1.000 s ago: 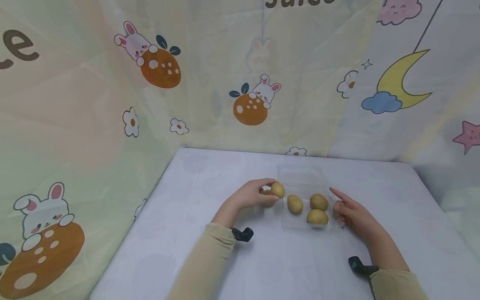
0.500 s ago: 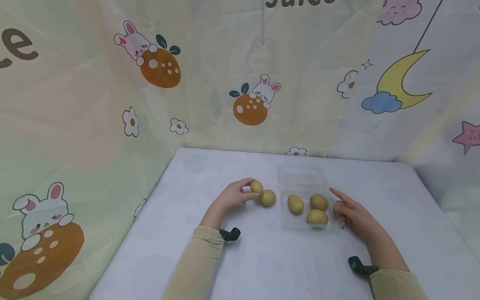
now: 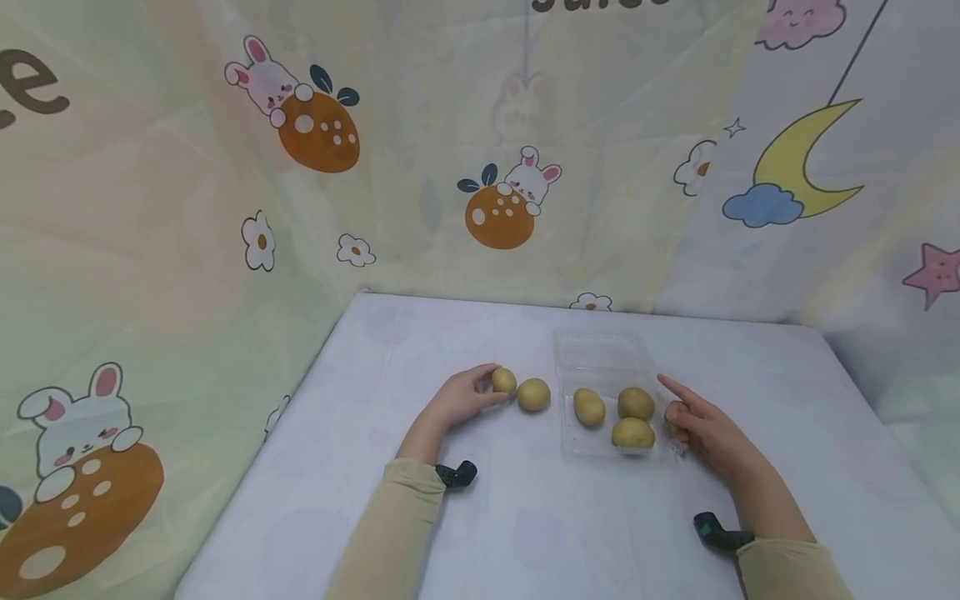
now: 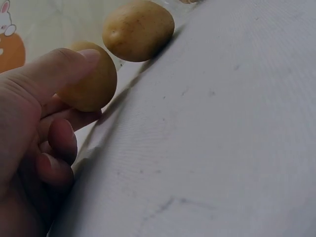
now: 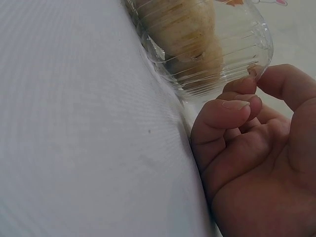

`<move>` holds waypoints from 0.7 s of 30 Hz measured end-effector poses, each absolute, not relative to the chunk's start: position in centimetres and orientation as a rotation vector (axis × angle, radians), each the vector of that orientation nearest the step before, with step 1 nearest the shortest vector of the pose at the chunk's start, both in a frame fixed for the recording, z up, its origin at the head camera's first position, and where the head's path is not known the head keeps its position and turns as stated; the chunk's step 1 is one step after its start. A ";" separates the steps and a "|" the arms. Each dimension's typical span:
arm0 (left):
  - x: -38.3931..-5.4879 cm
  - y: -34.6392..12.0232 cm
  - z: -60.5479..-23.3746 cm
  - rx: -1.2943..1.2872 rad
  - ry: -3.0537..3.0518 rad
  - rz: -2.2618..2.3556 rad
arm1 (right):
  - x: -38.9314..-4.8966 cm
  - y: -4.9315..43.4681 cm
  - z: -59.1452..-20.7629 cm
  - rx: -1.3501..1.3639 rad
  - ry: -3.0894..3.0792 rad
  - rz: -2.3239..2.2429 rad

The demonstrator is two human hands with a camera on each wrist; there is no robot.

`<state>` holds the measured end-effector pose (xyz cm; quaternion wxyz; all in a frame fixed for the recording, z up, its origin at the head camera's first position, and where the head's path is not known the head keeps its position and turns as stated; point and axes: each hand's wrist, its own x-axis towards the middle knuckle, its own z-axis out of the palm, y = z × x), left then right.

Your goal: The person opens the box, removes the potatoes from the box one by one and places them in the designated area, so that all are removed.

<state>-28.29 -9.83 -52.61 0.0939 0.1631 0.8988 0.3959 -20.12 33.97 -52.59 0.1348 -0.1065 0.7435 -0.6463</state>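
My left hand [image 3: 459, 397] pinches a small potato [image 3: 504, 382] between thumb and fingers, just left of a second potato [image 3: 534, 395] on the table. In the left wrist view my thumb lies across the held potato [image 4: 94, 81], beside the other potato [image 4: 139, 30]. A clear plastic container [image 3: 581, 442] lies with its lid folded back, holding three potatoes [image 3: 590, 407]. My right hand [image 3: 708, 429] is at its right side with the index finger extended. In the right wrist view, thumb and a curled finger pinch the container's rim [image 5: 266, 47].
The container's open lid [image 3: 600, 350] lies flat behind it. A white cloth covers the table [image 3: 540, 533]. Printed fabric walls [image 3: 420, 167] rise behind the table and at both sides.
My left hand has moved left and slightly down with the small potato, away from the container, uncovering the second potato. The right hand and container have stayed in place.
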 end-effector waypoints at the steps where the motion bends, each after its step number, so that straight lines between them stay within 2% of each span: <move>1: -28.3 -9.8 -52.7 0.491 2.675 1.158 | -20.1 33.9 -52.6 -0.314 2.152 -1.877; 21: -27.8 -9.6 -53.0 0.521 2.652 1.084 | -20.1 34.0 -52.7 -0.355 2.152 -1.888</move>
